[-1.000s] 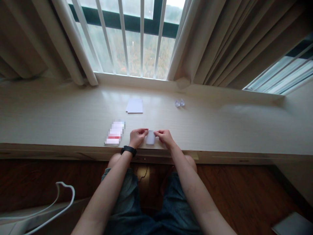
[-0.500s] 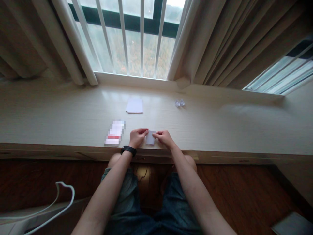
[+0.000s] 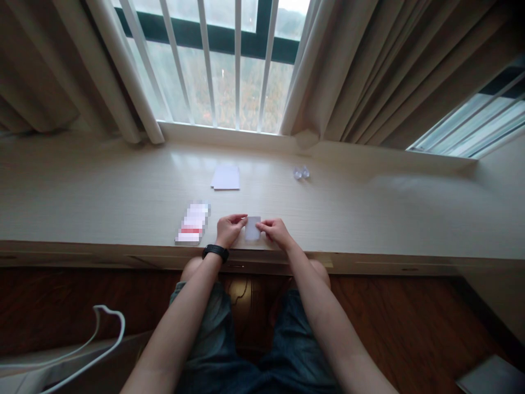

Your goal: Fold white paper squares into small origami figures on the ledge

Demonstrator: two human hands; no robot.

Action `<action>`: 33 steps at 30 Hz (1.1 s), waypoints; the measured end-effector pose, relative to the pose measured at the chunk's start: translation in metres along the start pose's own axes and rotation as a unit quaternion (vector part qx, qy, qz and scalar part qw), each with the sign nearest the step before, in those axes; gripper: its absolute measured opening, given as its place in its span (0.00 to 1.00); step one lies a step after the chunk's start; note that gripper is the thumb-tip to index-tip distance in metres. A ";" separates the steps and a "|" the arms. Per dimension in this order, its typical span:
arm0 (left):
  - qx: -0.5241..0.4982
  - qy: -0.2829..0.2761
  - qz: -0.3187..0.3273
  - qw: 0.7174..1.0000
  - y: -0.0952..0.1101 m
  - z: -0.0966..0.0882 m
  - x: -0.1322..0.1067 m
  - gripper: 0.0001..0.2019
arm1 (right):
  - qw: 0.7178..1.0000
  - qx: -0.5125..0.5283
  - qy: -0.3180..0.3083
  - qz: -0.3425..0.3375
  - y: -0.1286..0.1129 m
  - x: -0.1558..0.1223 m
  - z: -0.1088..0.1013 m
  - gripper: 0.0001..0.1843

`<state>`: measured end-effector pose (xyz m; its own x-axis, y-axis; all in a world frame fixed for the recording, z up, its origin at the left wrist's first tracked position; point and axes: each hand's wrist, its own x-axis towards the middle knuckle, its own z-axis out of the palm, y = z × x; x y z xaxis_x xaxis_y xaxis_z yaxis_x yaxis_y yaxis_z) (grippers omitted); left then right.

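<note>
A small pale rectangular piece of paper (image 3: 252,230) stands between my two hands, just above the front edge of the desk. My left hand (image 3: 230,229) pinches its upper left side between thumb and fingers. On the opposite side, my right hand (image 3: 276,231) grips the paper's right edge, thumb on the face toward me. A black watch (image 3: 216,251) is on my left wrist. Beyond my hands lies a short stack of white sheets (image 3: 226,178), slightly out of line with one another.
A blurred-out phone-like object (image 3: 192,223) lies left of my hands. Two small clear glassy objects (image 3: 301,173) sit farther back on the right of the desk (image 3: 389,213). Curtains (image 3: 348,71) and a barred window (image 3: 221,82) stand behind. A white cable-like loop (image 3: 122,328) is at lower left.
The paper between my hands has shifted up very slightly and looks a little lighter and wider. My hands stay almost in the same place.
</note>
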<state>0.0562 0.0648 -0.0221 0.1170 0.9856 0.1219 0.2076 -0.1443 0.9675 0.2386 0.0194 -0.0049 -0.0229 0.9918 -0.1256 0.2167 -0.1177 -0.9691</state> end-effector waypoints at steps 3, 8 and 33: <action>-0.002 0.019 0.004 1.000 0.000 0.000 0.000 0.15 | 1.000 -0.012 -0.002 -0.009 -0.001 0.000 0.001 0.21; 0.020 0.033 0.005 0.999 -0.001 0.001 0.000 0.15 | 1.000 -0.021 0.009 -0.017 0.000 0.001 0.003 0.20; 0.337 -0.092 0.199 0.916 0.008 0.012 -0.013 0.16 | 0.957 -0.287 0.043 0.001 -0.008 0.014 0.001 0.12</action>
<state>0.0676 0.0501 -0.0182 0.4612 0.8213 0.3357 0.6584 -0.5704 0.4911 0.2352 0.0338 0.0010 0.0533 0.9950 -0.0843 0.7178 -0.0969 -0.6895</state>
